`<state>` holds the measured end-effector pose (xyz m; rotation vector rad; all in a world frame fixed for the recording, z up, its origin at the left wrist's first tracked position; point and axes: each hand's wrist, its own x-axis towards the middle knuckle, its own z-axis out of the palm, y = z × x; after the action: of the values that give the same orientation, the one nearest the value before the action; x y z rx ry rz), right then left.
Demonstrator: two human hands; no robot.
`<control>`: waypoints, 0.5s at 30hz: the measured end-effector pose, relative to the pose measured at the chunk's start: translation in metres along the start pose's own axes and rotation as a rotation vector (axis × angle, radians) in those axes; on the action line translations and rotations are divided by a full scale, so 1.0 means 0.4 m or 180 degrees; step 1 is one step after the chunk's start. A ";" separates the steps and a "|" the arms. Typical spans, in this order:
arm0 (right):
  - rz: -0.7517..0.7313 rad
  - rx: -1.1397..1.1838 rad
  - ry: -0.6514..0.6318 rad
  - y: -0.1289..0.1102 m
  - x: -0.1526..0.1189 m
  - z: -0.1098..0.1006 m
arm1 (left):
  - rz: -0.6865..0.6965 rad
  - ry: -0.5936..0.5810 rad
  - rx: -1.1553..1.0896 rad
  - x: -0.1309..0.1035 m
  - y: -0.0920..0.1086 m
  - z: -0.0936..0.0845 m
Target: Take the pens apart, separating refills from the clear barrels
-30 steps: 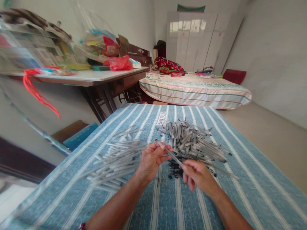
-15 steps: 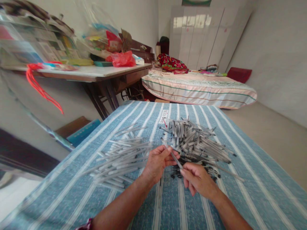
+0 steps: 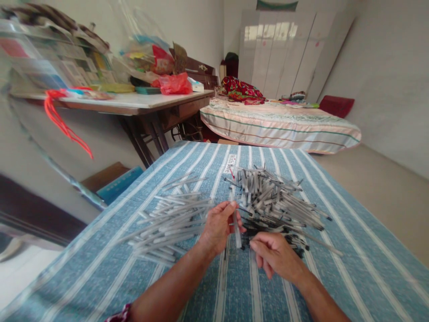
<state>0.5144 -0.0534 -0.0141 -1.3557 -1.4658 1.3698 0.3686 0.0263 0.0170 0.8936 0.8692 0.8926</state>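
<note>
My left hand (image 3: 223, 223) is closed around a translucent grey plastic tube (image 3: 237, 232), pinched between thumb and fingers and pointing down towards me. My right hand (image 3: 275, 252) is just to the right, apart from the tube, with thumb and forefinger pressed together. Whatever it may hold is too small to tell. Left of my hands lies a loose heap of grey tubes (image 3: 170, 223). Beyond my right hand, a larger heap of black-ended tubes (image 3: 268, 192) spreads out. Small black pieces (image 3: 278, 228) are piled at its near side, partly hidden by my right hand.
A blue, white-striped cloth (image 3: 110, 268) covers the table. At the left stands a desk (image 3: 140, 100) with bags and boxes on it, a red cord (image 3: 65, 123) hanging off its edge. A bed (image 3: 278, 123) and a white wardrobe (image 3: 278, 58) are at the back.
The tube has come away from my right hand and swung to a steeper angle in my left. My right hand has shifted slightly down, its fingers curled together.
</note>
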 end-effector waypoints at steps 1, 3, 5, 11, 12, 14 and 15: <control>-0.0036 0.0043 0.0048 0.001 0.000 -0.003 | -0.0053 -0.0060 0.0087 -0.003 0.002 -0.001; -0.0112 0.0140 0.0241 0.003 0.001 -0.012 | -0.0219 -0.0261 0.0283 -0.011 0.005 -0.001; -0.0141 0.0229 0.0530 0.006 0.003 -0.026 | -0.0440 -0.0552 0.0569 -0.020 0.006 0.000; -0.0042 0.0523 0.1240 0.012 0.010 -0.054 | -0.0636 -0.1395 0.1783 -0.031 0.009 0.001; -0.0027 0.0514 0.1227 0.013 0.010 -0.054 | -0.0599 -0.1493 0.1881 -0.031 0.010 0.000; 0.0007 0.0477 0.1163 0.014 0.010 -0.053 | -0.0553 -0.1635 0.2030 -0.031 0.011 -0.002; 0.0028 0.0471 0.1126 0.015 0.010 -0.053 | -0.0543 -0.1671 0.2081 -0.031 0.012 -0.003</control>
<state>0.5350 -0.0453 -0.0167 -1.4237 -1.1045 1.1478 0.3616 0.0170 0.0238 1.5075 0.7600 0.1817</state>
